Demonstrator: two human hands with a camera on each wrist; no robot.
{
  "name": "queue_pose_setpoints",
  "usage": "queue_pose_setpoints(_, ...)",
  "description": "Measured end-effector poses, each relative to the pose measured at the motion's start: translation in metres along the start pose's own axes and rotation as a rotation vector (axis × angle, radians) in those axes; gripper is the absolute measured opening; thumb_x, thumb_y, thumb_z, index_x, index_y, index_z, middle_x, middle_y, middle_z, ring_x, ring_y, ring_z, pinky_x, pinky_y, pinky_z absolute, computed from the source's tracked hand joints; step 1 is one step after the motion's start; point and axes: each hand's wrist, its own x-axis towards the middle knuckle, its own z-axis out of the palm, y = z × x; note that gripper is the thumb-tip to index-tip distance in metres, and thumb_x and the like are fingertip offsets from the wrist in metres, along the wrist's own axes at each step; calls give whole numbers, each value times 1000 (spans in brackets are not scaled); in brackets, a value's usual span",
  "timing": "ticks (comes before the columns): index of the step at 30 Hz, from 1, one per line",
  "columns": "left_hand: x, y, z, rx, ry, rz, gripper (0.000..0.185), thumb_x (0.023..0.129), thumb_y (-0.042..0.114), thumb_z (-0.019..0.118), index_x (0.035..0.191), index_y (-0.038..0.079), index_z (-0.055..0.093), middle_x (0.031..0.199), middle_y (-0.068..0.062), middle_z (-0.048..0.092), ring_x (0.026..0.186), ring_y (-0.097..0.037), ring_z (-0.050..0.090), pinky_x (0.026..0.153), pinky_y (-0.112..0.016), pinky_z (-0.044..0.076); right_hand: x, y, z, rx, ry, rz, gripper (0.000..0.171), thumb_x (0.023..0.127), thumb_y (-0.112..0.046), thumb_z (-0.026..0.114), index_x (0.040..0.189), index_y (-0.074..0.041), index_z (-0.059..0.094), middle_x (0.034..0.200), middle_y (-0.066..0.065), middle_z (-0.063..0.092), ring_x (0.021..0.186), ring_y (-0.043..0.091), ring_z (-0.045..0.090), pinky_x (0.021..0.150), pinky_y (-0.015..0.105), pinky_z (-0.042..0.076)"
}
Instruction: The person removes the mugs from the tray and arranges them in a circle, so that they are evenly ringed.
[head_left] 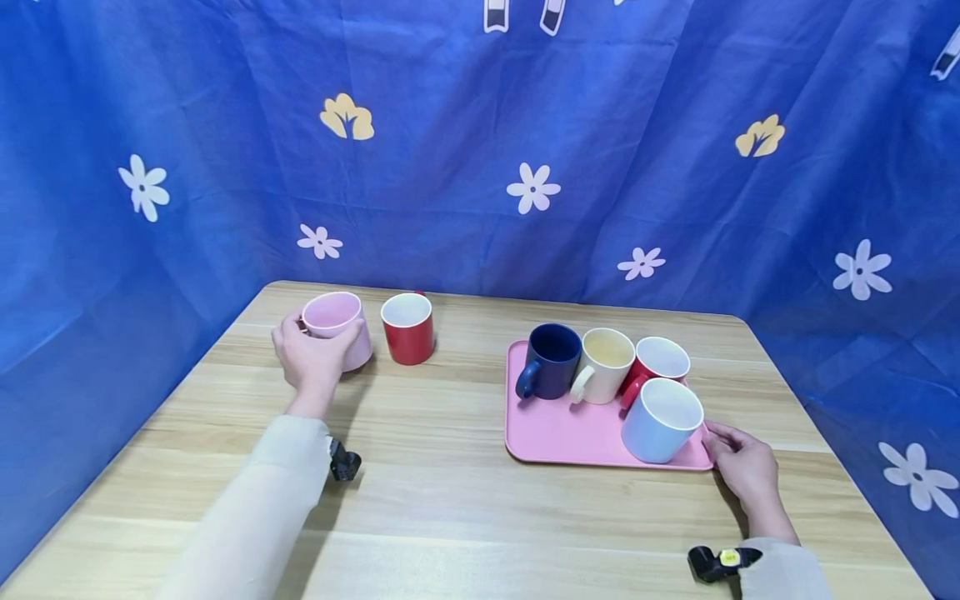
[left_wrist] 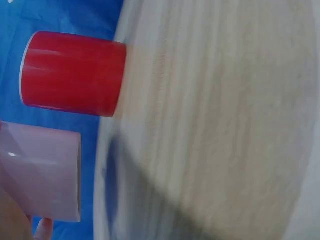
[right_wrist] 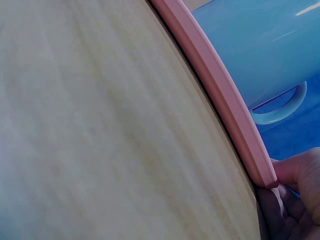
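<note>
My left hand (head_left: pixel 313 357) grips a pink mug (head_left: pixel 352 342) at the table's far left, thumb on its near side. In the left wrist view the pink mug (left_wrist: pixel 45 172) hangs above the table, its shadow below it. Just to its right stands a red mug (head_left: pixel 409 340) with a white inside. At the right, my right hand (head_left: pixel 744 468) pinches the near right corner of a pink tray (head_left: pixel 570 446). On the tray stand a navy mug (head_left: pixel 551 367), a cream mug (head_left: pixel 602 371), another red mug (head_left: pixel 660 357) and a light blue mug (head_left: pixel 660 425) nearest that hand.
The wooden table (head_left: pixel 450 517) runs under everything, with wood showing between the red mug and the tray. A blue patterned curtain (head_left: pixel 465 167) hangs along the back and both sides. Both wrists carry small black cameras (head_left: pixel 345 462).
</note>
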Motion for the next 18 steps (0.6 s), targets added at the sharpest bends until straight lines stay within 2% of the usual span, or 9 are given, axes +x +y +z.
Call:
queue_pose_setpoints(9,-5,-2,11,12,23,-44,89,63,48,83,134,11,44,133,-9,40,123,-22,40,94,-47,41,0,0,-1,-20,3,-4,36,93,-22,61,117,5,64,105,19,68,109,37,57,91,46,41)
queue_pose_setpoints(18,-10,-5,19,20,16,-80,88,62,43,85,133,11,43,134,-9,40,124,-23,39,96,-44,40,1,0,0,3,4,0,38,93,-24,61,118,5,63,110,22,65,115,40,52,95,51,37)
